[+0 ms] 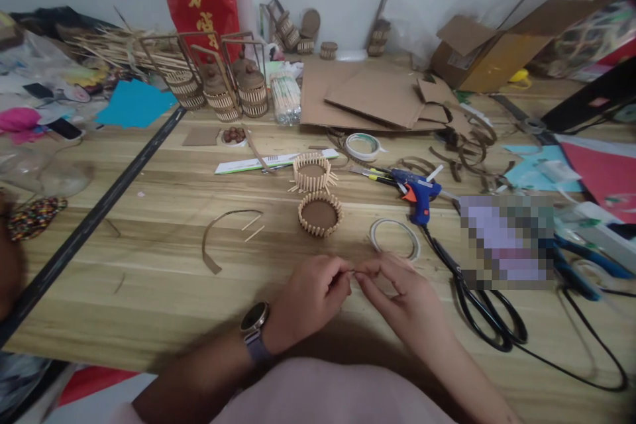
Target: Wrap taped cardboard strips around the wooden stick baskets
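My left hand [315, 291], with a watch on its wrist, and my right hand [397, 291] meet near the table's front edge. Thumb and fingers of each are pinched together; whatever lies between the fingertips is too small to make out. Just beyond them stands a round brown basket [319, 214] ringed with short sticks. Behind it is a second stick-ringed basket [312, 173]. A roll of white tape [395, 238] lies just beyond my right hand. To the left rest a curved brown strip [211, 264] and two small sticks [254, 233].
On the right are a blue glue gun [421, 199], black-handled scissors [487, 318] and a cable. Cardboard sheets [372, 96], finished small baskets [252, 91] and an open box [472, 53] stand at the back. Part of another person's arm [10, 265] shows at the left edge.
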A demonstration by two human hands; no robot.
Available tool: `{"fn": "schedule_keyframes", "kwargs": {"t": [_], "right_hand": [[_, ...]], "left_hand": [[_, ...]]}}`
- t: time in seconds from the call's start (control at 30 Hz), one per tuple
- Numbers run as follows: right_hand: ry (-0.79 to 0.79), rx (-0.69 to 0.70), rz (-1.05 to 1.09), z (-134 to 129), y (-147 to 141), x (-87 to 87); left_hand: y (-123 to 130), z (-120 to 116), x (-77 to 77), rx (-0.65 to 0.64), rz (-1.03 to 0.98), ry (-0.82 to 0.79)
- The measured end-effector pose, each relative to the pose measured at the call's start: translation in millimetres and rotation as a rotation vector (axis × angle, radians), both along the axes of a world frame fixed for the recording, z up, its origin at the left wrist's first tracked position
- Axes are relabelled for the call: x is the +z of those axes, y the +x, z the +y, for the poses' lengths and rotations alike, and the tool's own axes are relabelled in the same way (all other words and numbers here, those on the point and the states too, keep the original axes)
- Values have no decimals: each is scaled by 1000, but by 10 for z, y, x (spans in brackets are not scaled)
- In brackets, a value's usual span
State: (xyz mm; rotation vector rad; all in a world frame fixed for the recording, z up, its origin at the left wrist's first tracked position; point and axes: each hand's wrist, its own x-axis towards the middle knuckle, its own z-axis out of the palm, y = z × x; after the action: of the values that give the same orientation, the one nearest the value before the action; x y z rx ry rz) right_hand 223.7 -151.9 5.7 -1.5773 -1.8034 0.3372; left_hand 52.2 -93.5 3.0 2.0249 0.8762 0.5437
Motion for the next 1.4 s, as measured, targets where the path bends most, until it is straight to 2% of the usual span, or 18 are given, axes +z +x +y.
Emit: {"fn": "schedule_keyframes", "kwargs": {"t": [0.13,0.27,0.43,0.53,0.97,1.17,1.4], "right_hand": [[82,-60,-88,-23,-76,-76],[141,-100,-114,-32,-134,-98],[58,-180,8,-22,-129,-63],[40,-203,41,-24,-119,-51],[42,-78,30,-27,-125,-4],[-71,-103,90,-40,-132,-35],[-142,-95,145,-47,-68,-50]], "left_hand": [[17,-34,-38,29,43,64],[29,-55,-65,69,41,47],[22,-43,-46,73,-58,-80],[22,-26,-18,74,-50,-132],[0,-36,-58,57,18,134],[15,-37,-50,13,36,212],[-3,-29,-44,31,50,196]]}}
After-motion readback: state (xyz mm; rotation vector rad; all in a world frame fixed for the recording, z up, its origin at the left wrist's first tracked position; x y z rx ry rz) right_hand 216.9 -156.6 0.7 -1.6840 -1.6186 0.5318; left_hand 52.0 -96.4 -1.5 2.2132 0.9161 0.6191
